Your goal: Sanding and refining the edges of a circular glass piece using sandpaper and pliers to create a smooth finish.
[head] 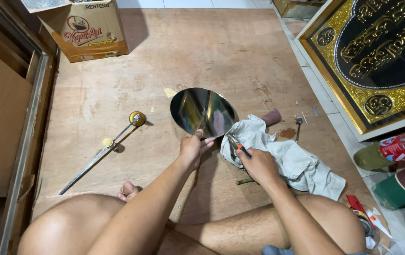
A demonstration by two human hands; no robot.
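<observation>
On a bare plywood floor [202, 56], the left hand [192, 147] pinches the lower edge of an oval mirror disc [202, 112] held upright, while the right hand [259, 166], just beside it, grips pliers [235, 144] whose nose points up-left toward that edge.

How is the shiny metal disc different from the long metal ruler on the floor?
The disc is round, mirror-bright and held tilted above the floor by the left hand. The ruler is thin, straight and dull, and lies flat, untouched, with two yellow knobs on it. Both look like metal.
</observation>
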